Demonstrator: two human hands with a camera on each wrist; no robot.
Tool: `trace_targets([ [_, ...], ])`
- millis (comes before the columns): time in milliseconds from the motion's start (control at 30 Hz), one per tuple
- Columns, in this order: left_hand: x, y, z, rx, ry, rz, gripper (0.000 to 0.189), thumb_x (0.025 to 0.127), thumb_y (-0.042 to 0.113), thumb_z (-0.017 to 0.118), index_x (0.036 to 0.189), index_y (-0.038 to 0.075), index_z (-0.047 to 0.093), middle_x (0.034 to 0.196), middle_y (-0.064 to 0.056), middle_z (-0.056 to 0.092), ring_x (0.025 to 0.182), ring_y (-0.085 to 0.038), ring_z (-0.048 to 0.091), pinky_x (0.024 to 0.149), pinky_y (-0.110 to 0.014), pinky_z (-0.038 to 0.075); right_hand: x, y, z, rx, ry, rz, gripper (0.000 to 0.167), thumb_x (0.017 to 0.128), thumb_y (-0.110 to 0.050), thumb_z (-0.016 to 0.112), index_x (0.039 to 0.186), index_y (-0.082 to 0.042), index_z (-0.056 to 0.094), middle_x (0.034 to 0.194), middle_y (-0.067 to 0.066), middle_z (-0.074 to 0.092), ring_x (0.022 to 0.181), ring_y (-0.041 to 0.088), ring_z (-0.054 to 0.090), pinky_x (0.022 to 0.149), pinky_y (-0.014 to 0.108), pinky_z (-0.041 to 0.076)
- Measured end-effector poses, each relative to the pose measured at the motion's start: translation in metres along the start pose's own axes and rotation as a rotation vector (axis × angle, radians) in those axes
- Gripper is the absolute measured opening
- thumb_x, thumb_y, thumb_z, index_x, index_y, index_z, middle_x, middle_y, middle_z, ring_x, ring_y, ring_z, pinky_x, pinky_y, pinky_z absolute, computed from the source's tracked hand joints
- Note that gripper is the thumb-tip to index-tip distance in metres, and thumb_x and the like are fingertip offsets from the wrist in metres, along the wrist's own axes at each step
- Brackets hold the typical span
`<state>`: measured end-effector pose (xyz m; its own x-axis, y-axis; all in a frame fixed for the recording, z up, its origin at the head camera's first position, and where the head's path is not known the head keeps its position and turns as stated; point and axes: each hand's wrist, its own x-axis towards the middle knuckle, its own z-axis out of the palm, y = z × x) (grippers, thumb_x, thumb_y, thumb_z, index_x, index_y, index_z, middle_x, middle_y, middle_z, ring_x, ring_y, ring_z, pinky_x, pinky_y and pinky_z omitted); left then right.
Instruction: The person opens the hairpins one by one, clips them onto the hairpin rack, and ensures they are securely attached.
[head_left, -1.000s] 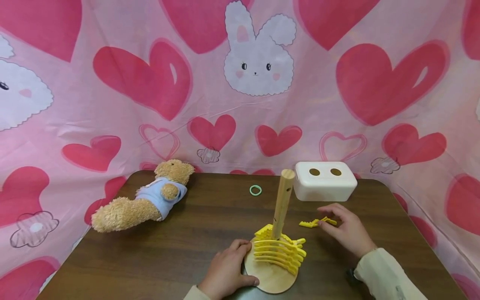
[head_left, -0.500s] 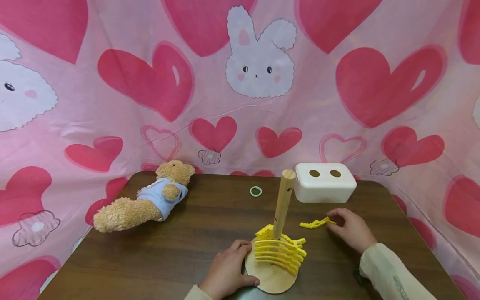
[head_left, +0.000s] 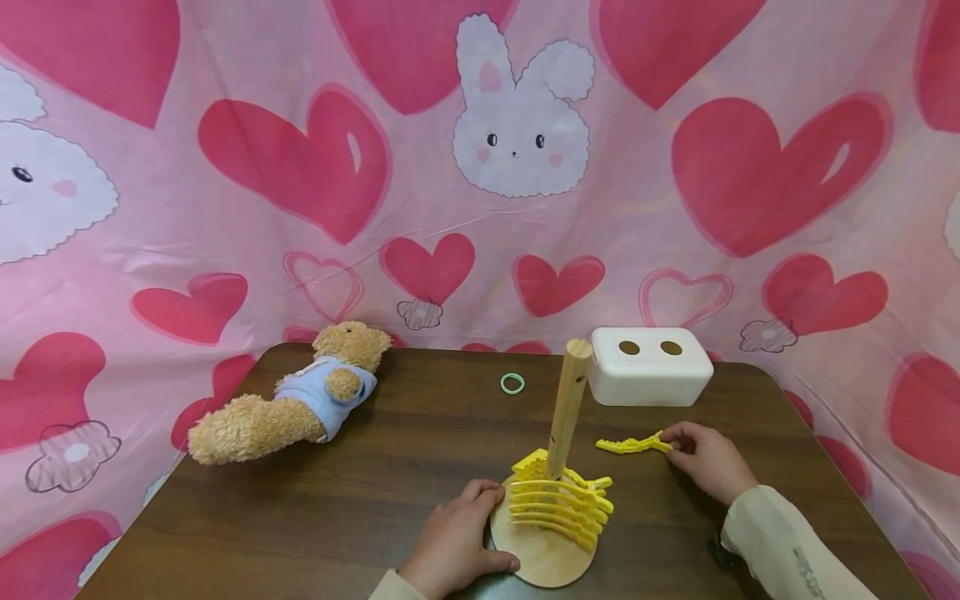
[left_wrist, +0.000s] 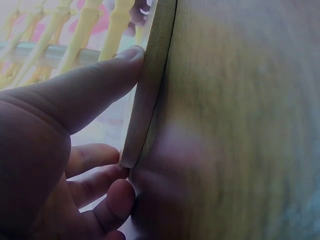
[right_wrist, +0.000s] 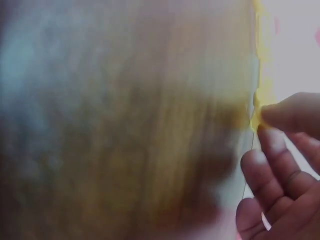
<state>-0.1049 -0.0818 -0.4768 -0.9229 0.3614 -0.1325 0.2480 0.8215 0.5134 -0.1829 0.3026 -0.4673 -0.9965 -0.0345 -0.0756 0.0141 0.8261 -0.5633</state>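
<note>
A wooden stand (head_left: pixel 567 408) has a round base (head_left: pixel 543 568) and an upright post. Several yellow hair clips (head_left: pixel 558 508) sit stacked on the base around the post. My left hand (head_left: pixel 456 537) grips the base's left rim, thumb on top and fingers around the edge; the left wrist view shows the thumb (left_wrist: pixel 107 75) against the rim. To the right of the stand lies one long, toothed yellow hair clip (head_left: pixel 624 447). My right hand (head_left: pixel 708 462) pinches its right end between thumb and fingers. In the right wrist view, the same yellow clip (right_wrist: pixel 264 75) is blurred.
A white box (head_left: pixel 651 383) with two round holes stands at the back right. A small green ring (head_left: pixel 512 383) lies behind the stand. At the back left, a teddy bear (head_left: pixel 315 396) in a blue shirt lies on the dark wooden table (head_left: pixel 360 508). A pink patterned cloth (head_left: pixel 420 200) hangs behind.
My right hand has shifted right along the loose yellow hair clip, from its middle to its right end. The clip stays in nearly the same place. My left hand holds still on the base.
</note>
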Motion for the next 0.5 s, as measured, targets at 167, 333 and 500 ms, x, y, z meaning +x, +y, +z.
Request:
trace_targets([
  [167,-0.0010,-0.0008,-0.0002,-0.004,0.001,0.005,0.088,0.068,0.058,0.087,0.139,0.014,0.058,0.135,0.000,0.056,0.119,-0.023,0.058,0.085,-0.056,0.046,-0.0038,0.0032,0.0041,0.053,0.056,-0.051,0.021,0.092,-0.011,0.069,0.111,-0.003,0.069,0.096,0.005,0.067,0.086,0.022,0.057,0.075,0.038,0.048],
  [333,-0.0005,-0.0015,0.0005,-0.002,-0.001,0.007,0.089,0.069,0.059,0.085,0.141,0.016,0.058,0.136,0.001,0.055,0.120,-0.022,0.057,0.085,-0.056,0.045,-0.0084,0.0054,0.0072,0.196,0.056,-0.014,0.027,0.097,-0.014,0.064,0.120,0.000,0.065,0.094,0.007,0.065,0.080,0.021,0.056,0.067,0.031,0.048],
  [500,0.0001,-0.0019,0.0011,-0.002,0.003,0.014,0.088,0.069,0.059,0.085,0.140,0.016,0.058,0.136,0.001,0.055,0.119,-0.022,0.057,0.085,-0.056,0.045,-0.0102,0.0061,0.0064,0.249,0.029,0.049,0.031,0.102,-0.023,0.059,0.122,0.001,0.063,0.091,0.007,0.063,0.073,0.021,0.055,0.062,0.032,0.048],
])
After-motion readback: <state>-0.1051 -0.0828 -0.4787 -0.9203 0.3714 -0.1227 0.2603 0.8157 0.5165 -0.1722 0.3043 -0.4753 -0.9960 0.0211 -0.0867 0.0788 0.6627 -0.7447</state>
